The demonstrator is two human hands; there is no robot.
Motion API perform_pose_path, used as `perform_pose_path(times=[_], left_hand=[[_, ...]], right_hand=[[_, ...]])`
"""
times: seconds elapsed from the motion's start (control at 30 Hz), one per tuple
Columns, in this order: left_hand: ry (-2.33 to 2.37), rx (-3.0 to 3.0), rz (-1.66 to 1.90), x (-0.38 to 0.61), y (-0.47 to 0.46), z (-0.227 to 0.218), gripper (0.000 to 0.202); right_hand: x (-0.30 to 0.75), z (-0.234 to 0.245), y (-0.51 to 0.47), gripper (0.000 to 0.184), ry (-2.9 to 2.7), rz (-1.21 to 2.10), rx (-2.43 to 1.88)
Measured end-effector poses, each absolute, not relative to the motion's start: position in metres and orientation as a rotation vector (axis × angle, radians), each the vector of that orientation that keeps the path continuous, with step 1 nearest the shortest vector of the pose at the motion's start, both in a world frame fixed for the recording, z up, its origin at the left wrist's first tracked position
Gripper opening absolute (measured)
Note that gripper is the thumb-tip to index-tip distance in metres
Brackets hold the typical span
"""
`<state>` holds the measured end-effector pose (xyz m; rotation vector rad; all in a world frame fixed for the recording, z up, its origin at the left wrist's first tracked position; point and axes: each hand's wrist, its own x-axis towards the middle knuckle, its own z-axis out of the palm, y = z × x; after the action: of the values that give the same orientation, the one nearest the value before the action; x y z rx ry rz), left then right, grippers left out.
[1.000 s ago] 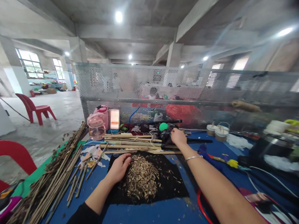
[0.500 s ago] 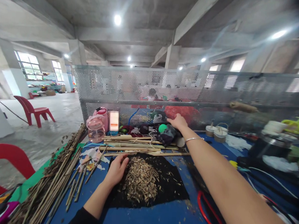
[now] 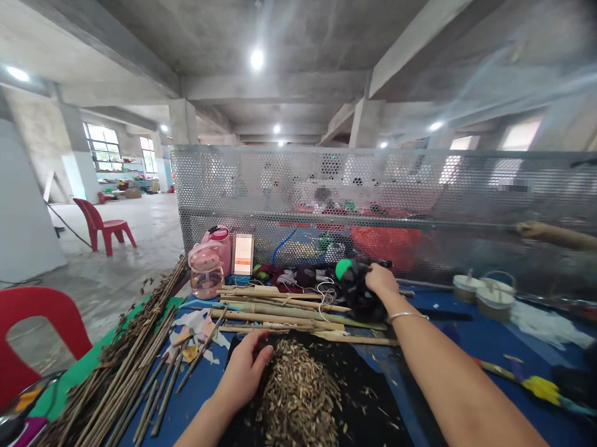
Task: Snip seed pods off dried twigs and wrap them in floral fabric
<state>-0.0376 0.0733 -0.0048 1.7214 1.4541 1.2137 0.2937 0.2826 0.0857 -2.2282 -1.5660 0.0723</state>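
My right hand [image 3: 381,281] reaches to the back of the table, fingers closed on a crumpled black bundle [image 3: 358,299], cloth or plastic; I cannot tell which. A round green ball [image 3: 344,268] sits at the bundle's left side. Near the front, my left hand [image 3: 245,371] rests at the left edge of a heap of dry seed-like husks [image 3: 302,404]. Its fingers are loosely curved, thumb apart, with nothing visible in them. Under the heap lies a black cloth [image 3: 378,414] with scattered bits of husk.
Bamboo sticks [image 3: 273,319] lie across the table behind the cloth. Bundled dry stalks [image 3: 121,354] and paper scraps [image 3: 193,331] are to the left. A pink clear bottle [image 3: 206,279] stands at the back left, small tubs [image 3: 495,297] at the back right. A perforated metal screen [image 3: 260,188] borders the back.
My right hand has come down onto the black bundle and gripped it; the bundle and green ball appear raised. My left hand stays beside the husks. The view has turned slightly left.
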Motion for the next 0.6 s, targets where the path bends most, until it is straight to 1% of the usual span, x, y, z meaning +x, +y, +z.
perform_pose_path(times=[0.13,0.2,0.3,0.4,0.5,0.6], left_hand=[[1.475,1.690,1.208,-0.037,0.072,-0.003,0.038],[1.469,1.667,1.226,-0.037,0.072,-0.004,0.039],[1.498,1.615,1.280,-0.036,0.074,-0.004,0.040],[1.525,1.573,1.364,-0.037,0.076,-0.003,0.041],[1.508,1.521,1.460,-0.038,0.075,-0.002,0.044],[1.498,1.423,1.601,-0.037,0.072,0.007,0.042]], right_hand=[[0.277,0.115,0.297,0.038,-1.498,0.001,-2.133],[0.268,0.132,0.298,0.037,-1.470,-0.037,-2.064],[0.256,0.159,0.294,0.033,-1.393,-0.129,-1.837],[0.250,0.184,0.287,0.031,-1.331,-0.221,-1.584],[0.244,0.201,0.279,0.032,-1.215,-0.314,-1.393],[0.228,0.210,0.267,0.035,-1.131,-0.284,-1.300]])
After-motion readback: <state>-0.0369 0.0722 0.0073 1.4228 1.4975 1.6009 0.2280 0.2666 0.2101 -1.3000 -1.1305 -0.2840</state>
